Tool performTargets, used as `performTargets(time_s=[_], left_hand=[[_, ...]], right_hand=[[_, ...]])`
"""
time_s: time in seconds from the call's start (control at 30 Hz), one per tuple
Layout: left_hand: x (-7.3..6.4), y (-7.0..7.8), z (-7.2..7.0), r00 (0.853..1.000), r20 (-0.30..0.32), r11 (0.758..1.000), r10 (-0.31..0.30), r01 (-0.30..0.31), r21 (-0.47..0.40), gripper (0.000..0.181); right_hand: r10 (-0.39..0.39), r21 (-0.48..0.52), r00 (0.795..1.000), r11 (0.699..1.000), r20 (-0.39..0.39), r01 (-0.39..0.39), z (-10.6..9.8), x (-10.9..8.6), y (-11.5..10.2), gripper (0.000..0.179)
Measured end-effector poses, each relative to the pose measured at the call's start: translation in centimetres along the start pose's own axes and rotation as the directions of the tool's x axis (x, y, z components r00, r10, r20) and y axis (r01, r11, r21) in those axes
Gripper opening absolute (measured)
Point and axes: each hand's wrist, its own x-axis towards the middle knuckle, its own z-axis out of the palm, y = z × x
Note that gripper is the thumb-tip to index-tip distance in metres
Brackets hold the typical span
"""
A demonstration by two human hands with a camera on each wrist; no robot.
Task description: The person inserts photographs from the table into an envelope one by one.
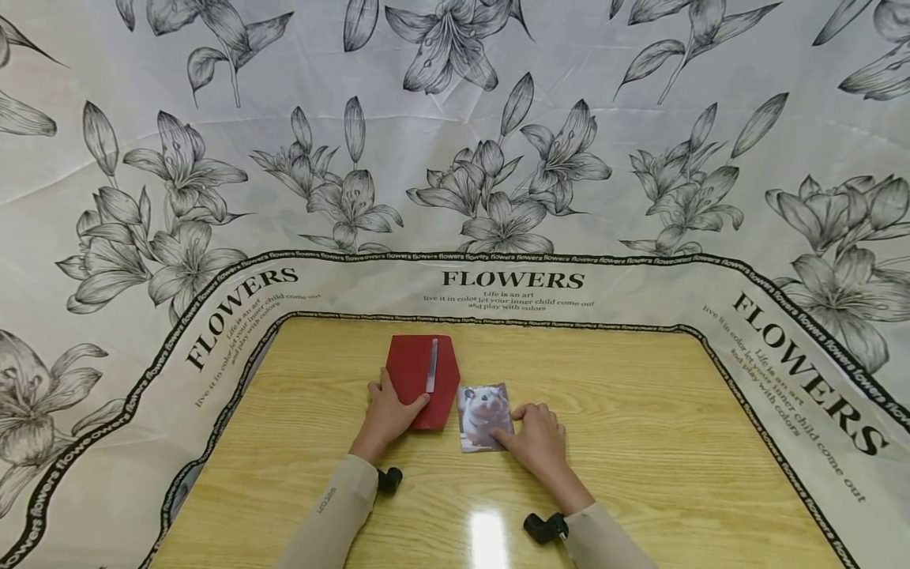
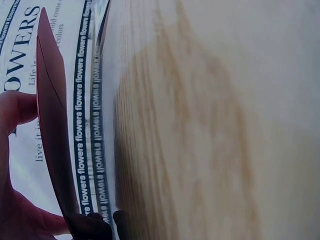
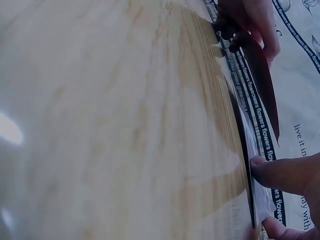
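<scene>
A red paper envelope [image 1: 408,375] with angled sides is in my left hand [image 1: 387,415], raised off the table in the left wrist view. The thumb lies on its front and the fingers are at its left edge. A narrow silvery strip [image 1: 432,365] runs down the envelope's face, its lower end near the thumb. Just to the right is a photo card [image 1: 478,423] of a hamster-like animal. My right hand [image 1: 539,436] pinches the card's right side, thumb on the picture. What the fingers do behind the card is hidden in the head view.
Both things are over a wood-grain table [image 1: 626,442]. White flower-printed cloth [image 1: 512,288] surrounds its back and sides. Black camera mounts are on the wrists, the right one [image 1: 543,528] low over the table. A light reflection glares at the front.
</scene>
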Motion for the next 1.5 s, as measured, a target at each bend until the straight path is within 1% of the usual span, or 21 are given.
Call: performTargets(time_s=[0.2, 0.33, 0.47, 0.57, 0.63, 0.73, 0.83, 0.9, 1.03, 1.17, 1.3, 1.37, 1.5], left_hand=[[-0.1, 0.0, 0.0, 1.0, 0.004, 1.0, 0.003, -0.003, -0.002, 0.116], [-0.1, -0.1, 0.0, 1.0, 0.009, 1.0, 0.003, -0.003, -0.006, 0.116], [0.0, -0.1, 0.0, 1.0, 0.01, 1.0, 0.002, -0.002, -0.008, 0.116], [-0.1, -0.1, 0.0, 1.0, 0.008, 1.0, 0.005, -0.005, -0.004, 0.116], [-0.1, 0.0, 0.0, 1.0, 0.006, 1.0, 0.007, -0.007, -0.003, 0.116], [-0.1, 0.0, 0.0, 1.0, 0.004, 1.0, 0.008, -0.008, -0.001, 0.116], [-0.1, 0.0, 0.0, 1.0, 0.003, 1.0, 0.007, -0.007, -0.002, 0.116], [-0.1, -0.1, 0.1, 1.0, 0.001, 1.0, 0.007, -0.007, -0.003, 0.116], [0.0, -0.1, 0.1, 1.0, -0.002, 1.0, 0.009, -0.009, 0.002, 0.116], [0.1, -0.2, 0.1, 1.0, -0.001, 1.0, 0.011, -0.011, 0.003, 0.116], [0.0, -0.2, 0.0, 1.0, 0.0, 1.0, 0.011, -0.011, 0.004, 0.116], [0.0, -0.3, 0.0, 1.0, -0.003, 1.0, 0.01, -0.01, 0.006, 0.116], [0.1, -0.3, 0.0, 1.0, -0.009, 1.0, 0.019, -0.019, 0.013, 0.116]], right_hand=[[0.003, 0.0, 1.0, 1.0, -0.009, -0.003, 0.2, 0.0, 0.0, 0.048], [-0.011, 0.041, 0.999, 0.999, -0.03, 0.012, 0.2, -0.1, -0.1, 0.042], [-0.044, 0.09, 0.998, 0.995, -0.049, 0.048, 0.2, -0.2, 0.0, 0.033], [-0.06, 0.12, 0.998, 0.991, -0.033, 0.063, 0.1, -0.2, 0.1, 0.026], [-0.057, 0.144, 0.998, 0.988, -0.004, 0.057, 0.0, -0.2, 0.2, 0.023], [-0.049, 0.216, 0.998, 0.976, 0.029, 0.042, -0.4, -0.1, 0.4, 0.019], [-0.027, 0.288, 0.998, 0.957, 0.054, 0.01, -0.9, 0.1, 0.5, 0.022], [-0.017, 0.325, 0.998, 0.946, 0.055, -0.002, -1.3, 0.4, 0.7, 0.025], [0.003, 0.386, 0.998, 0.922, 0.057, -0.025, -2.1, 1.0, 0.8, 0.024], [0.012, 0.459, 1.0, 0.888, 0.022, -0.021, -2.7, 1.4, 0.7, 0.023], [-0.001, 0.506, 0.998, 0.862, -0.062, 0.033, -2.9, 1.9, 0.4, 0.024], [-0.007, 0.518, 0.995, 0.853, -0.103, 0.06, -2.9, 2.2, 0.2, 0.024], [-0.006, 0.556, 0.988, 0.826, -0.157, 0.094, -2.6, 3.2, -0.4, 0.025]])
